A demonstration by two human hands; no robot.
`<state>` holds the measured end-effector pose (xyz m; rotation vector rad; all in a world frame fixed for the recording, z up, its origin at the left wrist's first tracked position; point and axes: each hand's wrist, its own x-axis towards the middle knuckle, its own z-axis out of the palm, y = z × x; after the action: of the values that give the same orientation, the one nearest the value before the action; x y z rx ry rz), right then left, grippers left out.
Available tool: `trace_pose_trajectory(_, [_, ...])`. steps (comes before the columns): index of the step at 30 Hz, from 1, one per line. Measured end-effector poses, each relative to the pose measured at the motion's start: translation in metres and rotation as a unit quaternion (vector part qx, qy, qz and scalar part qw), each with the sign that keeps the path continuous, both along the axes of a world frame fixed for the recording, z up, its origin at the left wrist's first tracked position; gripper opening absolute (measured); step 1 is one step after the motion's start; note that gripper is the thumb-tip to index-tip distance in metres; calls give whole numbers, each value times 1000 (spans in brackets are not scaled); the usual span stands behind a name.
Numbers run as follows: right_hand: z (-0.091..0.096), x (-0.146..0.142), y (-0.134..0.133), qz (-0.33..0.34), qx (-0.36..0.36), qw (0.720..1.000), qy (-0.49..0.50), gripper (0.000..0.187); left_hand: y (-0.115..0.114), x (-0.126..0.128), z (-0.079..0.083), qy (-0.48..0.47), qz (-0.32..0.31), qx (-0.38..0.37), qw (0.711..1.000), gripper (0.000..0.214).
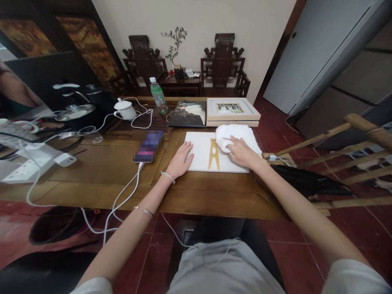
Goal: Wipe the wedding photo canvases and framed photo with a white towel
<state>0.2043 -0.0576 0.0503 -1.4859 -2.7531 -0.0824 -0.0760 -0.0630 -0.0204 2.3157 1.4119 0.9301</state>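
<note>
A white board [202, 157] with a gold figure [213, 154] on it lies flat on the wooden table [107, 175]. My left hand [181, 159] rests flat on the board's left edge, fingers stretched out. My right hand [240, 152] presses a white fluffy cloth [235, 134] onto the board's upper right part, fingers curled over the cloth's near edge.
Behind the board lie a dark picture [188, 113] and a framed photo [231, 110]. A phone [148, 146] on a white cable, a green bottle [158, 96], a white teapot [125, 109], power strips [30, 161] and cookware crowd the left. Bamboo rails [352, 163] stand at right.
</note>
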Motion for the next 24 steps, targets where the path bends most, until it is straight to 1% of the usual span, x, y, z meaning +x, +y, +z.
trace_pose_trajectory(3, [0,4,-40,14,-12,1000,1,39,0,1,0,0,3,-2,1000,49])
trace_pose_trajectory(7, [7,7,-98,46,-30,998,-2,33,0,2,0,3,4,-6,1000,50])
trace_pose_trajectory(9, [13,8,-116,58,-44,997,-3,34,0,2,0,8,2,-5,1000,52])
trace_pose_trajectory(11, [16,9,-120,57,-58,997,3,35,0,1,0,11,1,-2,1000,53])
trace_pose_trajectory(12, [17,9,-117,53,-62,997,9,36,0,1,0,10,1,-1,1000,53])
trace_pose_trajectory(14, [15,8,-99,40,-64,997,19,37,0,1,0,8,2,-1,1000,51])
trace_pose_trajectory(17, [8,1,-54,15,-46,999,25,39,0,1,0,8,4,0,1000,49])
trace_pose_trajectory(19, [4,-9,-23,-14,-32,999,37,40,0,1,0,9,3,2,1000,49])
trace_pose_trajectory(21, [3,-23,0,-43,-26,997,58,41,0,1,0,8,2,2,1000,50])
trace_pose_trajectory(23, [3,-39,12,-48,-28,996,70,42,1,0,0,7,1,1,1000,50])
trace_pose_trajectory(24, [3,-46,12,-40,-29,997,67,43,1,0,-1,5,0,0,1000,49])
